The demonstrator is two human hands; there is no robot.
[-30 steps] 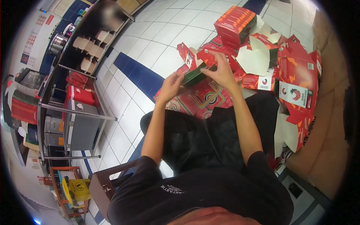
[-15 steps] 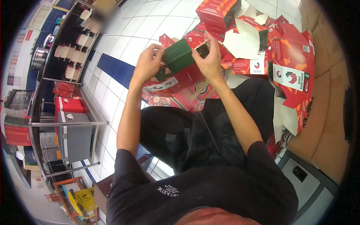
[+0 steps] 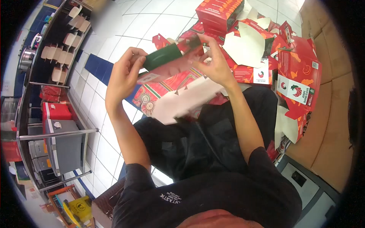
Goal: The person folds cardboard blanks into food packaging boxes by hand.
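Observation:
A red and green cardboard box is stretched between my two hands over my lap, blurred by motion. Its green panel faces up, and a pale panel hangs down toward my black trousers. My left hand pinches the left end of the green panel between thumb and fingers. At the other end, my right hand grips the box with index finger above and thumb lower down. A patterned red cloth lies beneath.
An upright red box stands at the back. Several printed red cartons lie piled at right, against a large brown cardboard sheet. A metal-framed rack with a grey bin stands at left on the tiled floor.
The box has tilted and its pale panel has swung out toward my lap. My left hand has moved left and down; my right hand has shifted slightly down.

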